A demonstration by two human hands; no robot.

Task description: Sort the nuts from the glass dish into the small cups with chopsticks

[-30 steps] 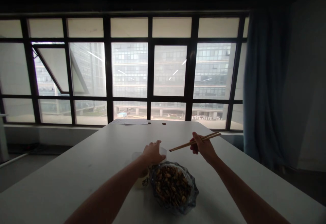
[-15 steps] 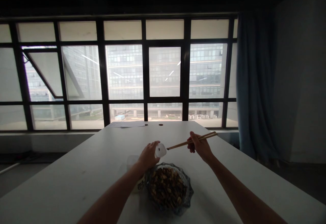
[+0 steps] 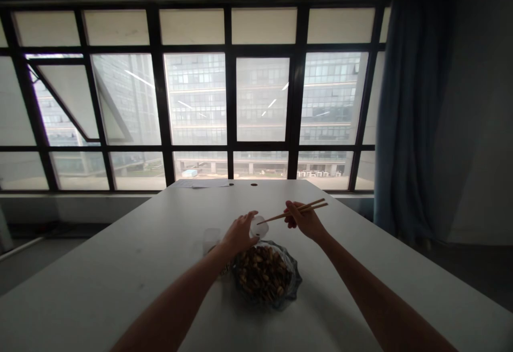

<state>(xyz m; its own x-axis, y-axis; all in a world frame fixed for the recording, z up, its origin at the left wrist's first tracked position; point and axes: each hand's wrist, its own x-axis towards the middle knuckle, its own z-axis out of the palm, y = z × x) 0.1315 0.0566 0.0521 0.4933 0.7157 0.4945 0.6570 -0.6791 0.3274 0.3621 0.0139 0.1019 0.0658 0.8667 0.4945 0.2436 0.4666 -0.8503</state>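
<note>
My left hand (image 3: pixel 239 232) grips a small translucent white cup (image 3: pixel 263 226) by its side, its opening tipped toward me. A small dark piece lies inside the cup. Between the fingers of my right hand (image 3: pixel 308 220) is a pair of wooden chopsticks (image 3: pixel 279 216), whose tips reach into the cup's opening. Just below the cup stands a scalloped glass bowl (image 3: pixel 297 281), filled with brown nuts or seeds (image 3: pixel 264 274); their kind is too dark to tell. Whether the chopstick tips hold anything, I cannot make out.
Another clear container (image 3: pixel 211 235) stands left of my left hand. Something with dark lettering (image 3: pixel 225 270) is mostly hidden behind my left forearm. White papers (image 3: pixel 202 183) lie at the far end of the white table (image 3: pixel 160 245), before the windows.
The chopsticks have moved left, their tips going from beside the cup to within its opening. The small dark piece now sits lower in the cup. The whole view has shifted slightly.
</note>
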